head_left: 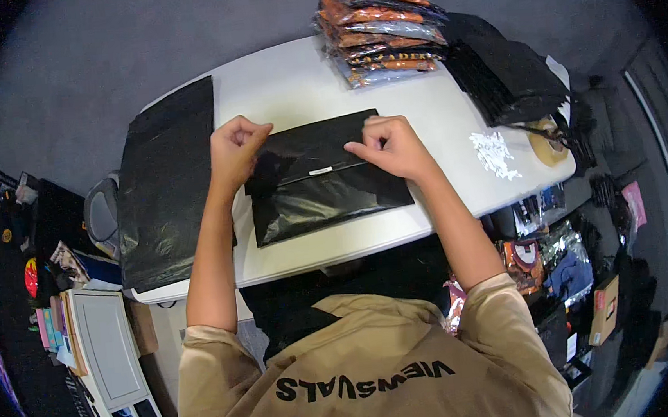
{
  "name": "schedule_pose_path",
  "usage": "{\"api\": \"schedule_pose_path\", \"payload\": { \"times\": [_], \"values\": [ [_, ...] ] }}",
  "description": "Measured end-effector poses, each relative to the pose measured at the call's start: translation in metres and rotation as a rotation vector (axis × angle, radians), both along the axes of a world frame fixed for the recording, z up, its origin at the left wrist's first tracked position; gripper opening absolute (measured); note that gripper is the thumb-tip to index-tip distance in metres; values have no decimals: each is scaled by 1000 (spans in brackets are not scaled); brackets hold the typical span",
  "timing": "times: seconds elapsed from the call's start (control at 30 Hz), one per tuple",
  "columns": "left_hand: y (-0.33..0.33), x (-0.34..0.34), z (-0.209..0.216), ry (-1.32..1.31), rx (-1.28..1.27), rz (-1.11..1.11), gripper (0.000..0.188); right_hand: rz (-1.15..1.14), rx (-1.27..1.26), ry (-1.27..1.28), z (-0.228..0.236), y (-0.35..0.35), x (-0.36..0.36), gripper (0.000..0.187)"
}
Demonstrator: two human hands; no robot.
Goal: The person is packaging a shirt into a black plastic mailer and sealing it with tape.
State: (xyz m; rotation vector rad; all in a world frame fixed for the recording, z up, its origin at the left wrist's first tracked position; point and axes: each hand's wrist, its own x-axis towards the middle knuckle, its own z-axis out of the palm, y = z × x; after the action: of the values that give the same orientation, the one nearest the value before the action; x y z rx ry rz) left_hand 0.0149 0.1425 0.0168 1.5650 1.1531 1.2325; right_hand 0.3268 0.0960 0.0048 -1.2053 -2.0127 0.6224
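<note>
A black plastic mailing bag (pixel 326 209) lies flat on the white table in front of me, with a creased, glossy surface. Across it runs a fold line, and a small white label (pixel 321 171) sits along that line. My left hand (pixel 237 155) is closed at the bag's upper left corner, thumb and forefinger pinched together. On the right, my right hand (pixel 389 148) hovers over the bag's upper right part, its fingers curled in and the thumb pointing left. Whatever either hand may be gripping is too small or hidden to make out.
Large flat black bags (pixel 168 190) cover the table's left end. A stack of clear-wrapped folded garments (pixel 383 32) stands at the far side, with black bags (pixel 512 77) piled right of it. White slips (pixel 494 155) and a tape roll (pixel 549 148) lie at the right.
</note>
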Motion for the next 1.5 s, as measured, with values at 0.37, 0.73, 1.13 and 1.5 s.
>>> {"api": "schedule_pose_path", "payload": {
  "times": [0.37, 0.73, 1.13, 1.5],
  "values": [
    [-89, 138, 13, 207, 114, -421, 47, -339, 235, 499, -56, -189, 75, 11],
    [-146, 365, -28, 385, 368, -757, 17, -1032, 452, 601, -114, -228, 158, 20],
    [-131, 421, -67, 392, 651, -623, 16, -1014, 391, 613, -137, -214, 175, 41],
    [-119, 416, -58, 301, 542, -884, 12, -1022, 402, 659, -145, -208, 172, 36]
  ]
}}
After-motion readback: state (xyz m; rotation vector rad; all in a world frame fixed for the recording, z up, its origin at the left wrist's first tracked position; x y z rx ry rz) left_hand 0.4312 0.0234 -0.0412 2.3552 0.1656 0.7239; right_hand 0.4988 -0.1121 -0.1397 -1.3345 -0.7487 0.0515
